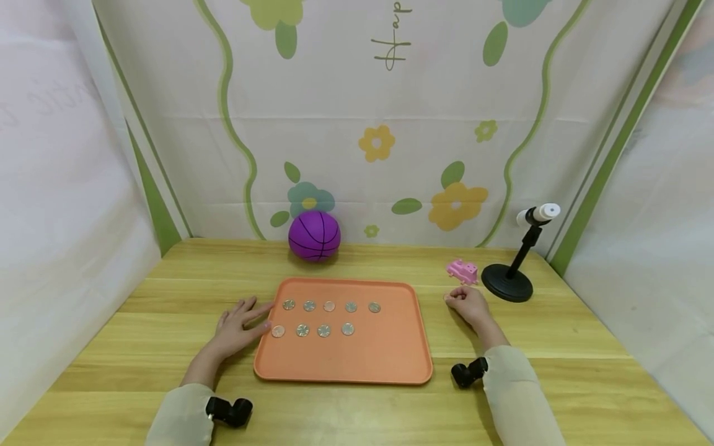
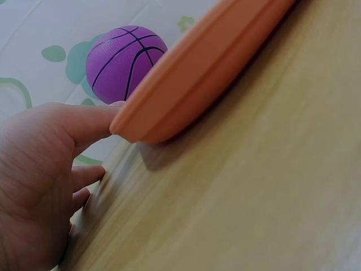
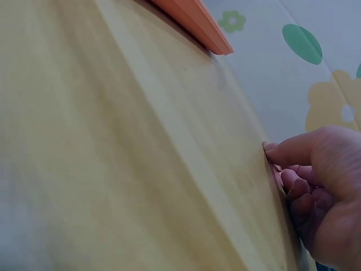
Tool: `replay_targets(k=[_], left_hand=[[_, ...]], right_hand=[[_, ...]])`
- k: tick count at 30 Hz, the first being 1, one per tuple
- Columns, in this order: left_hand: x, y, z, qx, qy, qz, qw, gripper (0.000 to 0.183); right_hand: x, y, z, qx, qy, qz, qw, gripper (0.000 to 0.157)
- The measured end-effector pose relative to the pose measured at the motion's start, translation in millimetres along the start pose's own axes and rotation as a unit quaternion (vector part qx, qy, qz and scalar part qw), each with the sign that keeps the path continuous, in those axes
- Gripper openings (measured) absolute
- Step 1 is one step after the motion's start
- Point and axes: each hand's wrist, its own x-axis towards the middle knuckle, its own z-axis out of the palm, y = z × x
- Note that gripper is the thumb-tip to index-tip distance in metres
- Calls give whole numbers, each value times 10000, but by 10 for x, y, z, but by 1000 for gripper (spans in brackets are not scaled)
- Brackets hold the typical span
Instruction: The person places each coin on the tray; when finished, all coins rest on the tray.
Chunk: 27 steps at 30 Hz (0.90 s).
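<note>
An orange tray lies on the table and bears several coins in two rows, some silvery and some coppery. My left hand is spread at the tray's left edge, with thumb and index finger touching the rim and the other fingers on the table. To the right of the tray, my right hand pinches a small coppery coin between thumb and fingertips, low at the tabletop. Only a thin edge of that coin shows in the right wrist view; the fingers hide the rest.
A purple toy basketball sits behind the tray. Just beyond my right hand is a pink toy, beside a black stand with a white head. A flower-printed cloth hangs behind the wooden table.
</note>
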Motion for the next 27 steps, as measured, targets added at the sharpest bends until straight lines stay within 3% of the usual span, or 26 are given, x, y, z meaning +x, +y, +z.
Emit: replay_targets(k=[10, 17, 21, 27], left_hand=[[-1, -2, 0, 26, 30, 13, 10000, 49], [0, 1, -4, 14, 30, 30, 10000, 50], [-6, 0, -3, 9, 29, 15, 10000, 50], [-18, 12, -4, 6, 17, 1, 10000, 50]], right_hand=[[-35, 28, 33, 170, 304, -598, 9976, 18], [-74, -3, 34, 392, 162, -555, 9976, 24], [-113, -51, 52, 939, -105, -398, 9947, 28], [-204, -221, 89, 2029, -556, 13, 9776, 37]])
